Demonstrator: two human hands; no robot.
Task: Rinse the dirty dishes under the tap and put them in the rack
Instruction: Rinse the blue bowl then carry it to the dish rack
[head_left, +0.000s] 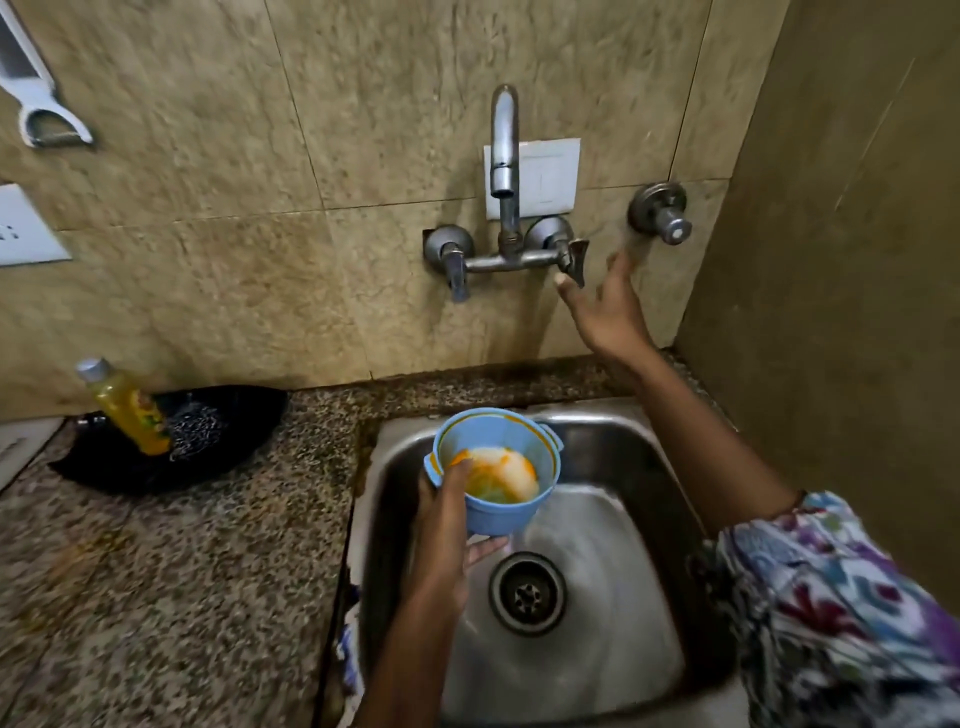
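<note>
From the head camera: the left hand (441, 512) grips the blue bowl (496, 470) over the sink (613, 457), thumb hooked inside the rim, fingers curled underneath. Orange residue coats the bottom. The right hand (605, 306) reaches up, fingers spread and holding nothing, just beside the right tap handle (574, 260). No water shows from the spout (504, 150). Best turn the handle gently, then tilt the bowl under the stream so the residue washes out.

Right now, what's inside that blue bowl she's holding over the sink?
The blue bowl holds orange and whitish residue on its bottom. The left hand grips its near rim, with the thumb inside covering part of the mess. No water runs from the tap.
</note>
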